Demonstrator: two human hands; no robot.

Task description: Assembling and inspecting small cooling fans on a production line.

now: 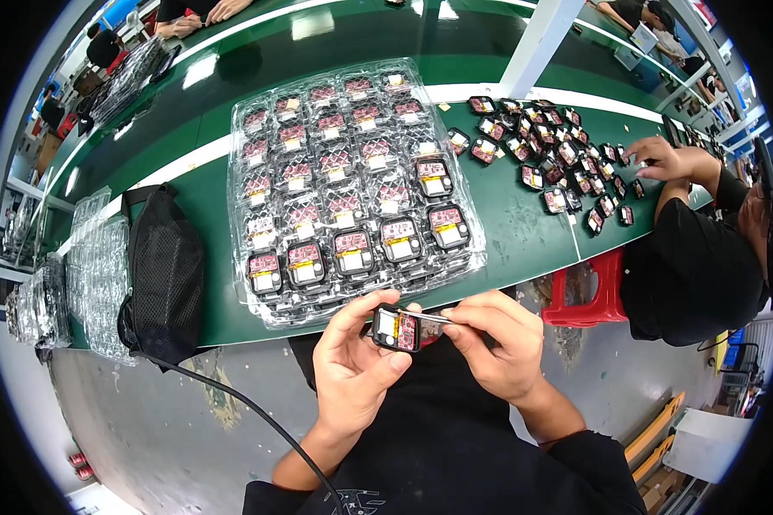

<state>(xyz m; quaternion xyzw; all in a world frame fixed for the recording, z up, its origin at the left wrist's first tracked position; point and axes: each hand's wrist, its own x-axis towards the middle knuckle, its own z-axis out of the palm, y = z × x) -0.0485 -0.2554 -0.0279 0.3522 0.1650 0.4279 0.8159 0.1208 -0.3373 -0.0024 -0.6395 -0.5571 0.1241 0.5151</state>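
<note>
Behind thumb and fingers, left hand (352,365) half-hides a small module (396,330) (details blurred).

The tweezers' (438,318) rear end is hidden inside the right hand (494,343). The left hand (352,365) covers the small module's (396,330) left edge. Its inner parts are too small to tell.

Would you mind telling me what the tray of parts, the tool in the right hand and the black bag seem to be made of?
Tray: thin clear plastic, glossy; parts show through it and light glints off its moulded pockets.
Tool, pinched in the right hand: slim and silvery with a bright sheen, probably metal.
Black bag: soft matt fabric, apparently mesh, given its fine grid texture.
</note>
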